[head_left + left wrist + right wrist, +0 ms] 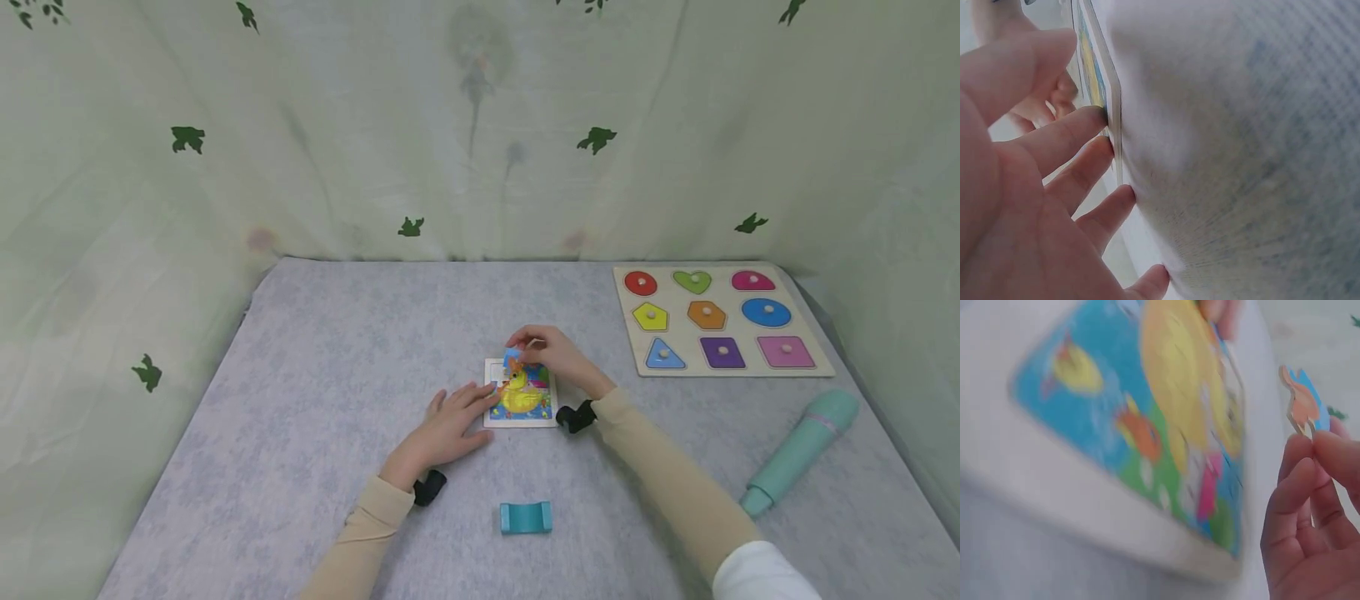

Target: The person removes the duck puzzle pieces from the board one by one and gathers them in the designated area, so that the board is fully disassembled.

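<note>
A small jigsaw puzzle [521, 402] with a yellow duck picture and a pale frame lies on the table in the head view. My right hand [558, 357] pinches a blue and orange puzzle piece [1307, 403] between thumb and fingers, raised above the puzzle's far edge. At the puzzle's left side, my left hand [447, 423] has its fingers spread, and fingertips touch the frame and its picture. The left wrist view shows those fingers [1066, 140] against the frame's edge. A pale gap shows at the picture's upper left.
A wooden shape board [675, 332] with several knobbed coloured shapes lies at the back right. A teal microphone-shaped object [795, 454] is at the right, beyond the right forearm. A small teal curved block [525, 518] sits nearer, between the forearms. Pale curtains surround the table [315, 350].
</note>
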`<state>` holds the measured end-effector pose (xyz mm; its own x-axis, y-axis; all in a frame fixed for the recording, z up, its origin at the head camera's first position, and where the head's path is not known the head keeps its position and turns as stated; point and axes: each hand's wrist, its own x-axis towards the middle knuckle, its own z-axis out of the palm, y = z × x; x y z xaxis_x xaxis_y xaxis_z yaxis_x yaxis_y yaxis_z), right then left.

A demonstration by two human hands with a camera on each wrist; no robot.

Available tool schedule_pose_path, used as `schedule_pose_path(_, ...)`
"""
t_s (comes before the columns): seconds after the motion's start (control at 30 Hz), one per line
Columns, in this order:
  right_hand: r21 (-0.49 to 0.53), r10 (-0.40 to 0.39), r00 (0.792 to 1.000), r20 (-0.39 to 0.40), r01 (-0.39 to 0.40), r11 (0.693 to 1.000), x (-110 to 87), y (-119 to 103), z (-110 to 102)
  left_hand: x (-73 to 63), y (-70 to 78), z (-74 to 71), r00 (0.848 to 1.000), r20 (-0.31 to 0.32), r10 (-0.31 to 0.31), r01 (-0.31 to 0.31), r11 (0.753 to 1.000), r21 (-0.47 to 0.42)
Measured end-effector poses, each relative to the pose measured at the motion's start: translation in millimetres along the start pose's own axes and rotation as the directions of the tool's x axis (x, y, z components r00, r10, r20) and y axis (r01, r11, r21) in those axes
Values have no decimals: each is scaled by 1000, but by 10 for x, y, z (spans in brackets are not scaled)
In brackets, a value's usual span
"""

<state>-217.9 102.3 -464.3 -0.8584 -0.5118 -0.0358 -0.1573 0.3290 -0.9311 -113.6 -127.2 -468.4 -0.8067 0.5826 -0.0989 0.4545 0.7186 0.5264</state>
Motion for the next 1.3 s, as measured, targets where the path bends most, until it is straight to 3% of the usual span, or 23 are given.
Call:
schedule_pose_path(0.1,44,48,998,-26,-47,998,-55,43,-205,9,4,-5,1000,6,-7,7,1000,-3)
schedule_pose_path(0.27,-16,125,991,-55,-126,992,-162,148,-515,9,8,-11,1000,10,-10,10,1000,-10)
schedule_pose_path(0.4,-69,167,984,-56,-171,983,-224,214,-629,5,4,-6,1000,7,-10,10,1000,-4)
schedule_pose_path(0.7,-289,224,974,-40,-226,930,-201,230,-546,4,5,-5,1000,5,-13,13,1000,-12)
schedule_pose_path(1.03,-518,176,982,-75,-189,834,-181,131,-432,0,-1,-5,1000,-3,-9,8,1000,-15)
schedule_pose_path(1.13,-504,175,981,-85,-194,841,-189,115,-425,3,-7,-2,1000,-3,-6,6,1000,-7)
schedule_pose_path(1.3,-433,163,981,-107,-194,880,-203,66,-406,12,14,-14,1000,-11,-3,3,1000,6)
